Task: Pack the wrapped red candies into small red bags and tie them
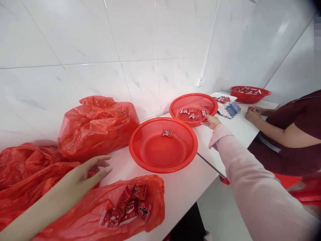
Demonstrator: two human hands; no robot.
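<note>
My left hand (94, 172) is empty, its fingers curved and apart, above the opened red plastic bag (160, 201). Inside that bag lie several small red snack packets (129, 207) with dark and white print. My right hand (212, 122), in a pink sleeve, reaches to the near right rim of the farther red mesh basket (175, 106); its thumb and fingers close around the rim. A few small packets (193, 116) lie in that basket, one right by my thumb. The nearer red mesh basket (163, 167) holds a single red packet (167, 133).
A full, bunched red bag (100, 127) stands against the tiled wall, with more red plastic (27, 160) at left. Beyond, a co-worker's hands (253, 115) rest near a white packet (225, 110) and a red basin (250, 97) of packets. The table edge (185, 212) runs at right.
</note>
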